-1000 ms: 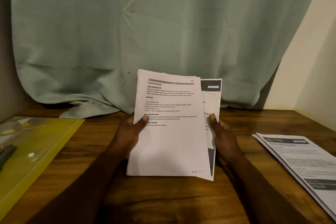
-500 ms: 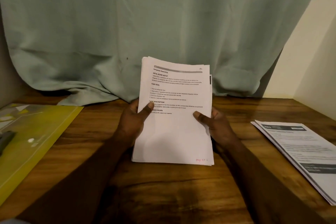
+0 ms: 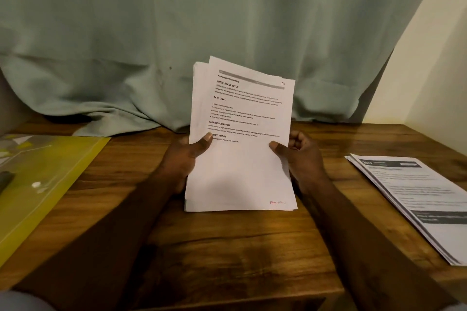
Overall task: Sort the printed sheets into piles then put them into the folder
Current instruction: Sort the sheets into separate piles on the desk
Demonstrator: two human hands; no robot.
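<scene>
white printed sheets, uneven at top, upright in the curled grip of left hand and right hand

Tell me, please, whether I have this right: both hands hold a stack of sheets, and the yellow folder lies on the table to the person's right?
Not quite. The folder lies on the table to the person's left; what lies to the right is a pile of sheets. The head view shows this. The rest holds: the left hand and right hand hold the stack.
</scene>
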